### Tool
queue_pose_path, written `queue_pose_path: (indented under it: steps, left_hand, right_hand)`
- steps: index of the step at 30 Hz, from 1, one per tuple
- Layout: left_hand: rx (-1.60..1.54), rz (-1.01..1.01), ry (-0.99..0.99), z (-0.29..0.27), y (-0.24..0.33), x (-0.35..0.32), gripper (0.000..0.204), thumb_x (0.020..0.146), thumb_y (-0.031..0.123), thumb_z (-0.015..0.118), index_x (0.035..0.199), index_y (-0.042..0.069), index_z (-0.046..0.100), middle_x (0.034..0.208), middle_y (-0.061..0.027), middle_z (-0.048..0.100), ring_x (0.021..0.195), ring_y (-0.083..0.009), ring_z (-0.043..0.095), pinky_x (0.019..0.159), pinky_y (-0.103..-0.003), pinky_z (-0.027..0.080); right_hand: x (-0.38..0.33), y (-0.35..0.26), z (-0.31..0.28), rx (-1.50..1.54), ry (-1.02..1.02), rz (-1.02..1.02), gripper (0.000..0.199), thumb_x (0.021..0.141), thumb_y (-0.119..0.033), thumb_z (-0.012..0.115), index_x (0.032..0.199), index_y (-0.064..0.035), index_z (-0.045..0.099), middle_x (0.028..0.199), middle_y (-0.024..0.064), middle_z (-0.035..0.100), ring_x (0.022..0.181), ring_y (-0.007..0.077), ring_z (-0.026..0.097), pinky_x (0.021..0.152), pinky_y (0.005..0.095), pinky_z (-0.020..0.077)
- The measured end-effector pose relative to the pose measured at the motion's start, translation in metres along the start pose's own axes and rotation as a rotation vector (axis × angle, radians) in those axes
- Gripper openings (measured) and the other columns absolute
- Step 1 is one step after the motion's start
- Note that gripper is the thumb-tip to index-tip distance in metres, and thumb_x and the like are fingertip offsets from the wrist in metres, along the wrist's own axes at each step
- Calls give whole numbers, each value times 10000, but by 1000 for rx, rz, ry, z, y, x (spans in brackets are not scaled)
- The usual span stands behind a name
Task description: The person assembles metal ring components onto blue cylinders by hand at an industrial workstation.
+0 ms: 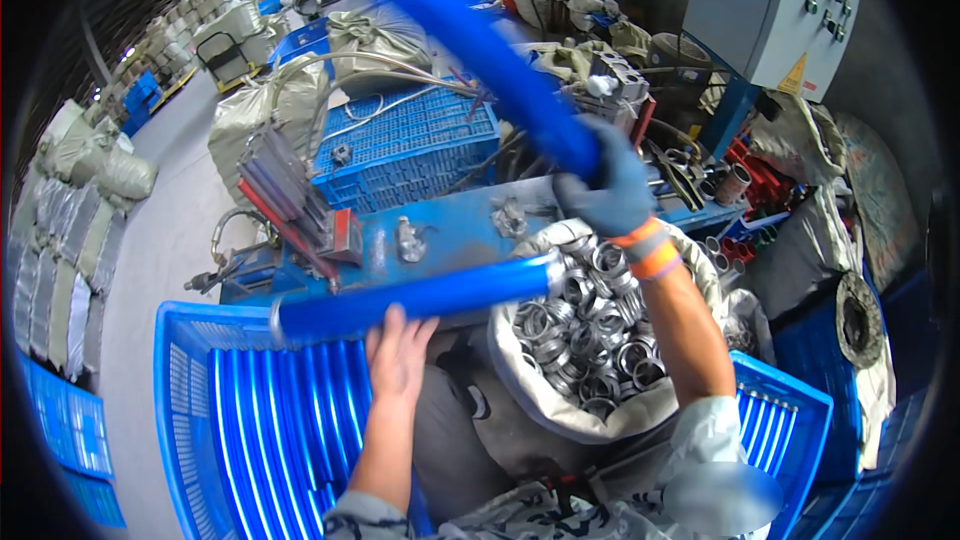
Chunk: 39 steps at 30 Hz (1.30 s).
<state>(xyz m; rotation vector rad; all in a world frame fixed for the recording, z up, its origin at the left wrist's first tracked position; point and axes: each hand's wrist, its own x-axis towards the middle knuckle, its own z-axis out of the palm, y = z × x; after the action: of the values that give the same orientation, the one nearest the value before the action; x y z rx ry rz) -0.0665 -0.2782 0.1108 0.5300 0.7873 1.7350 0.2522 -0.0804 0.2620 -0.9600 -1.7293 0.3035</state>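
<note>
My bare left hand [395,360] is at the underside of a shiny blue tube [440,290], its fingers partly hidden by it. This tube lies nearly level, from above the left crate to over the sack of metal rings. In a grey work glove with an orange cuff, my right hand [610,185] is wrapped round the lower end of a second blue tube [490,55]. That tube slants up to the far left, blurred by motion, with a ribbed metallic far end. Many silvery metal rings [590,325] fill the open white sack [520,395] below my right forearm.
Rows of blue tubes lie in a blue plastic crate [180,380] at left; another crate [815,420] with tubes stands at right. Beyond is a blue bench [450,230] with a metal fixture [290,190]. An upturned blue crate [410,140] and grey control cabinet [750,10] stand farther off.
</note>
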Motion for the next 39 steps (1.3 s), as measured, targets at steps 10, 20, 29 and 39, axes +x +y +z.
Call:
queue_pose_path:
  steps: [10, 20, 29, 39]
  left_hand:
    - [-12, -199, 202, 22, -169, 267, 643, 1047, 409, 872, 1475, -1, 624, 1472, -200, 679, 1408, -375, 670, 1168, -525, 592]
    - [79, -329, 299, 5, -182, 280, 891, 990, 508, 897, 1592, -27, 514, 1504, -334, 640, 1432, -500, 640, 1228, -631, 511]
    - [170, -283, -156, -38, -216, 301, 284, 1121, 350, 722, 1237, 106, 635, 1108, -78, 664, 1011, -280, 646, 961, -522, 566]
    - [477, -446, -45, -51, -175, 216, 833, 1074, 477, 821, 1644, -31, 488, 1607, -244, 637, 1460, -353, 670, 1210, -471, 542]
  right_hand:
    - [-256, -2, -292, 486, 601, 305, 646, 972, -212, 743, 1526, 66, 562, 1349, 265, 755, 1088, 329, 803, 925, 450, 677]
    - [-407, -18, -385, 67, 697, 632, 717, 1061, -412, 752, 1612, -5, 542, 1291, 146, 751, 1013, 248, 753, 926, 405, 633]
    - [-548, -63, -414, -1041, 184, 525, 800, 986, -98, 681, 1739, -10, 427, 1717, 208, 549, 1569, 281, 555, 1281, 420, 467]
    - [-697, -47, -406, -701, 500, 1174, 840, 1000, -340, 826, 1750, -158, 496, 1434, 233, 715, 1236, 329, 751, 1067, 426, 586]
